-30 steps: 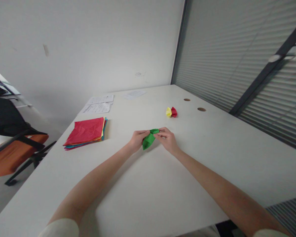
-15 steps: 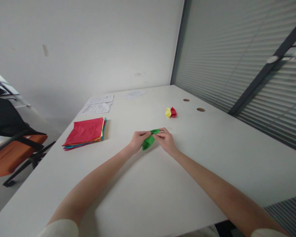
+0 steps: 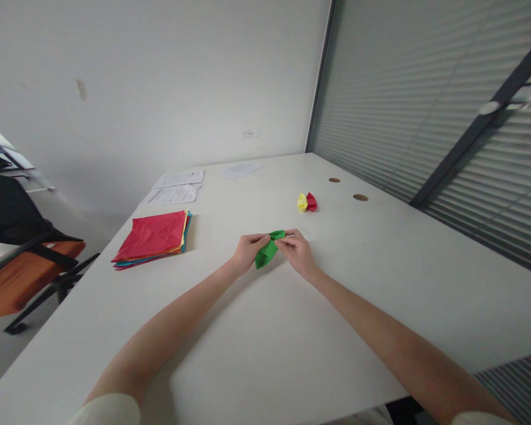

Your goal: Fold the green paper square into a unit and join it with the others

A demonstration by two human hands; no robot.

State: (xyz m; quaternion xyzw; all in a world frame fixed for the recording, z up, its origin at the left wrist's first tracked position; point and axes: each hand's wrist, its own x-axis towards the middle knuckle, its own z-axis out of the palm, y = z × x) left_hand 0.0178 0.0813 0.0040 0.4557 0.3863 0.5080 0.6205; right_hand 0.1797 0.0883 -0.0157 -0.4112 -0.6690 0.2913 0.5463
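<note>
A piece of folded green paper (image 3: 266, 254) is held between both hands, above the middle of the white table (image 3: 256, 330). My left hand (image 3: 246, 251) pinches its left side, thumb on top. On the other side, my right hand (image 3: 297, 251) grips the paper's upper right part between thumb and fingers. The paper is gathered narrow between the thumbs, and its lower end flares toward me. Some fingertips are hidden behind it. Beyond the hands, to the right, lies a small folded paper piece (image 3: 311, 202), half yellow and half red.
A stack of coloured paper sheets (image 3: 154, 235), red on top, lies at the table's left. Printed sheets (image 3: 177, 193) lie behind it, with another paper (image 3: 242, 170) farther back. Two round holes are cut near the right edge, beside window blinds. An orange chair (image 3: 26, 271) stands left.
Both hands keep their pinch on the green paper in nearly the same place. Its upper edge has shifted very slightly; nothing else has visibly moved.
</note>
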